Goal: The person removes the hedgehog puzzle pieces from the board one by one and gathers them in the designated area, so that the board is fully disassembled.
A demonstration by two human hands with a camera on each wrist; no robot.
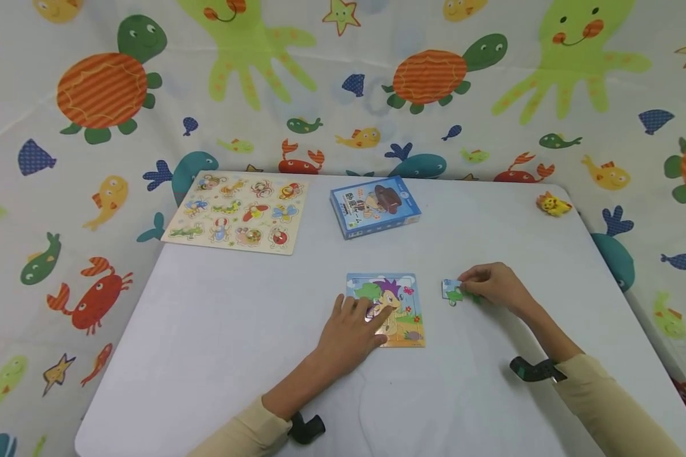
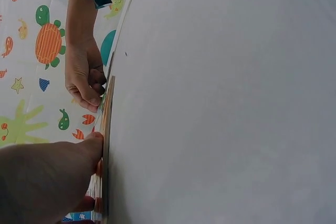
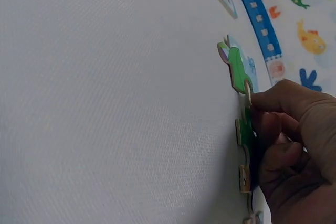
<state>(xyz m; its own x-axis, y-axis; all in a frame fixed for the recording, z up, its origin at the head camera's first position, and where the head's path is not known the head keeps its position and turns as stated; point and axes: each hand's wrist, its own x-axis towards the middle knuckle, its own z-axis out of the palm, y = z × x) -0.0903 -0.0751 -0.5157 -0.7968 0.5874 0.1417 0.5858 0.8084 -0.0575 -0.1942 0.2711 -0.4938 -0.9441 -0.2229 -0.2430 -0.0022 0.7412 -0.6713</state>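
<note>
Head: puzzle [image 1: 408, 311] near box [image 1: 375, 206] lettered "ゲーム"

1. Part of the square, brightly printed puzzle board [image 1: 410, 320] is hidden under the left hand [image 1: 349, 333].
2. One side of a flat blue-and-green jigsaw piece [image 1: 451, 291] and most of a darker green jigsaw piece [image 1: 476, 298] are covered by the right hand [image 1: 497, 287].
3. Details of the little yellow figurine [image 1: 553, 204] are too small to be told.
4. Both beige fabric sleeves [image 1: 612, 400] are cut off by the head view's lower edge.
</note>
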